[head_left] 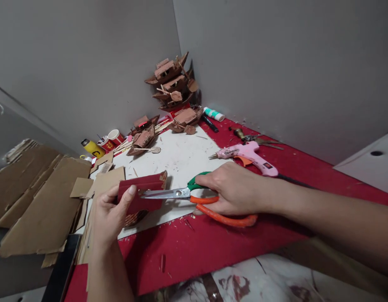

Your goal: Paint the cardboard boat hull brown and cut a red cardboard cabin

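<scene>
My left hand grips a folded dark red cardboard piece by its left end, thumb on the near face. Corrugated edges show at its right end and underside. My right hand is closed around the handles of a pair of scissors, one green and one orange. The blades look nearly together and point left, their tips lying against the red face close to my left thumb. Whether the tips pierce the cardboard I cannot tell. Both hands are over the near part of a white sheet.
A pink glue gun lies right, with metal tools behind it. Brown cardboard boats stand stacked in the corner; others sit nearer. Cardboard sheets, paper cups and a yellow bottle are left.
</scene>
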### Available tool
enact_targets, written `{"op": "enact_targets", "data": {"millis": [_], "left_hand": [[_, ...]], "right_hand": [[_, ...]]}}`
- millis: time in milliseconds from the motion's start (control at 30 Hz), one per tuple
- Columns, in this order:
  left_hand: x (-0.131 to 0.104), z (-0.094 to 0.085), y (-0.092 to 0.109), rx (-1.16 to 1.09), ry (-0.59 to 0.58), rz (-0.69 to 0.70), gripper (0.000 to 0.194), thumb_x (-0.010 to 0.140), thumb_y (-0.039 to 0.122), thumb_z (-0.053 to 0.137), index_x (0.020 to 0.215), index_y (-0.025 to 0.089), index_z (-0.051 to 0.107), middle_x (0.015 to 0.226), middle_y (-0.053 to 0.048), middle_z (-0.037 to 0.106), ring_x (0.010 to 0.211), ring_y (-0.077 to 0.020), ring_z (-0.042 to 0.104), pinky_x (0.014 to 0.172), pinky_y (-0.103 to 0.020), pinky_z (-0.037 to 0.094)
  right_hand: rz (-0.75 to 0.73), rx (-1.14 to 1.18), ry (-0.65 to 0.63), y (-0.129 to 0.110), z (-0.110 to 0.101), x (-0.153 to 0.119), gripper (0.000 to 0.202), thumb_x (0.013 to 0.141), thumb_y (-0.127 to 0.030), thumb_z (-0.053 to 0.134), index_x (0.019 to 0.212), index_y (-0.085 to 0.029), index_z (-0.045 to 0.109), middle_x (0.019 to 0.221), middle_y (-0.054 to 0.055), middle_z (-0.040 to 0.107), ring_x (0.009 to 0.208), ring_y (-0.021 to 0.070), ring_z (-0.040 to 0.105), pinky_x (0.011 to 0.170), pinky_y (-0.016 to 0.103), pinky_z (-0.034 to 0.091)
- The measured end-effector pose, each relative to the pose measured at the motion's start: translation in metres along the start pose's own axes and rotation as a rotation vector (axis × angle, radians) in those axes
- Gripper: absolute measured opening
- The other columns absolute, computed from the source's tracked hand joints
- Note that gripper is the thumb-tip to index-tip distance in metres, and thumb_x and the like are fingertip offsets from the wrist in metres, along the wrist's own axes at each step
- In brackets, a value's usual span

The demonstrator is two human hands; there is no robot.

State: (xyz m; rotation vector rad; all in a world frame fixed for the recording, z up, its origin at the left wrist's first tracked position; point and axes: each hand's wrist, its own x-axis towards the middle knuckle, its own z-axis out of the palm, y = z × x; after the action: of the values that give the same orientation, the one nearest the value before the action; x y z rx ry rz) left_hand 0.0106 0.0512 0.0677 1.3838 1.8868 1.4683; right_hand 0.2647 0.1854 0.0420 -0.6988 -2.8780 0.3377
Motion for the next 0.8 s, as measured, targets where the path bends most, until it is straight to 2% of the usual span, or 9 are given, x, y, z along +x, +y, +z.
{"op": "enact_targets", "data": {"millis": [233, 467, 633, 800], "left_hand": [[-0.0015, 0.0006, 0.0042, 0.000, 0.016, 0.044, 0.007, 0.078, 0.029, 0.074, 0.081, 0.023, 0.077, 0.074, 0.003, 0.073, 0.065, -0.0102, 0.060, 0.059, -0.016, 0.049], [-0.0039, -0.0020, 0.0043, -0.182, 0.070, -0.042, 0.016, 0.076, 0.029, 0.075, 0.092, 0.025, 0.078, 0.081, 0.001, 0.076, 0.065, -0.0116, 0.064, 0.061, -0.019, 0.053], [-0.0020, -0.0085, 0.0074, -0.191, 0.050, -0.040, 0.024, 0.073, 0.027, 0.077, 0.097, 0.023, 0.076, 0.092, -0.002, 0.077, 0.077, -0.0152, 0.068, 0.070, -0.021, 0.055], [-0.0005, -0.0060, 0.0067, -0.240, 0.072, -0.064, 0.021, 0.071, 0.024, 0.079, 0.091, 0.021, 0.074, 0.086, 0.000, 0.076, 0.072, -0.0140, 0.067, 0.068, -0.022, 0.055]], "right_hand": [[-0.021, 0.012, 0.036, 0.0015, 0.0012, -0.0026, 0.046, 0.082, -0.061, 0.050, 0.072, -0.018, 0.064, 0.053, 0.006, 0.064, 0.047, 0.0157, 0.051, 0.050, 0.027, 0.015], [-0.077, 0.029, 0.103, 0.0009, 0.0014, -0.0066, 0.041, 0.084, -0.055, 0.051, 0.070, -0.018, 0.063, 0.048, 0.003, 0.060, 0.044, 0.0136, 0.047, 0.050, 0.027, 0.015], [-0.033, 0.052, 0.111, 0.0016, -0.0011, -0.0040, 0.038, 0.083, -0.052, 0.052, 0.071, -0.018, 0.064, 0.051, 0.004, 0.061, 0.046, 0.0137, 0.047, 0.050, 0.027, 0.017], [-0.007, 0.072, 0.098, 0.0013, -0.0039, -0.0018, 0.041, 0.082, -0.056, 0.052, 0.072, -0.019, 0.065, 0.052, 0.004, 0.060, 0.046, 0.0142, 0.046, 0.050, 0.026, 0.018]]}}
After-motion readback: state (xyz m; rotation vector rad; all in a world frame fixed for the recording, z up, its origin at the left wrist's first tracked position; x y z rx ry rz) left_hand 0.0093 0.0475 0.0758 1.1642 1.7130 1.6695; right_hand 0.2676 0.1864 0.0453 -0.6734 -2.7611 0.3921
